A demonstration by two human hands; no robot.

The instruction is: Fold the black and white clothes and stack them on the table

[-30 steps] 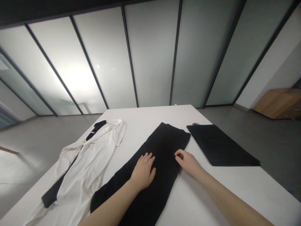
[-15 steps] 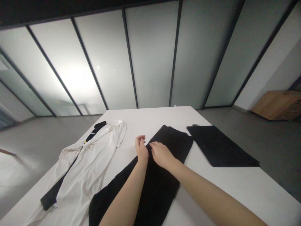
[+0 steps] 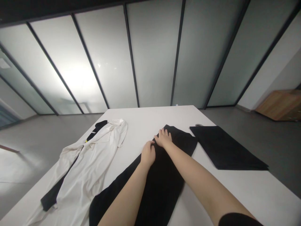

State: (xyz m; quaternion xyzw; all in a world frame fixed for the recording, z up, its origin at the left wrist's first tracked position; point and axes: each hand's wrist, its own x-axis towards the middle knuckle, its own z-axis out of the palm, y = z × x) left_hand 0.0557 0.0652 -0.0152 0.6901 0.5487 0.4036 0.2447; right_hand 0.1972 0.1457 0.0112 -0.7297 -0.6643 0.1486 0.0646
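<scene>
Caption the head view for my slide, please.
Left hand and right hand on black garment, beside a white garment.

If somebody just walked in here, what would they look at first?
Probably the left hand and right hand, close together on the long black cloth in the middle of the white table. Next might come the rumpled white garment on the table's left side. Behind the table, the tall, pale wall panels stand out too, with one glowing brightly towards the left.
</scene>
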